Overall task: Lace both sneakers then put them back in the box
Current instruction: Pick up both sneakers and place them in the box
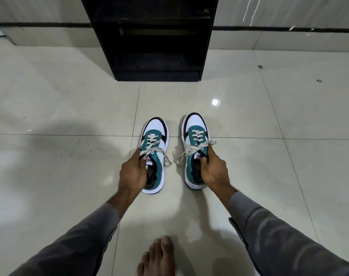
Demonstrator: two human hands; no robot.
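My left hand grips the left sneaker by its collar; my right hand grips the right sneaker likewise, 2 laced.

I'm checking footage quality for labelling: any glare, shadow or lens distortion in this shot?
Head view: a bright glare spot on the glossy floor tiles; a soft dark shadow at left; wide-angle bending of the wall base; both sneakers stay sharp.
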